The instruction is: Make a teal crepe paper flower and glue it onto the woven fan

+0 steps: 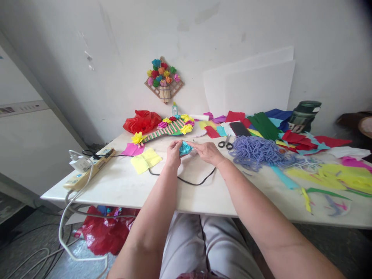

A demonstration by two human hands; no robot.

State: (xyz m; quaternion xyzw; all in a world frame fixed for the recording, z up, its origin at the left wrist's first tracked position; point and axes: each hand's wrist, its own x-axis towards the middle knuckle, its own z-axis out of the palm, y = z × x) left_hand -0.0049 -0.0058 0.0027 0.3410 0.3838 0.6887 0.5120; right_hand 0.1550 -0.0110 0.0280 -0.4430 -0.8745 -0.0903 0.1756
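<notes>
Between my hands, just above the white table, is a light-blue crepe paper flower with ruffled petals. My left hand pinches its left side. The fingers of my right hand are closed on its right edge. Beyond them lies a green guitar-shaped piece with pale strips across it and yellow, pink and blue paper flowers along its edge. Yellow paper squares and a magenta sheet rest left of my hands. Black-handled scissors lie to the right.
A tangle of purple yarn, coloured paper scraps, a black phone and a dark green flask occupy the right side. A power strip sits at the left edge. A black cable loops across the table beneath my hands.
</notes>
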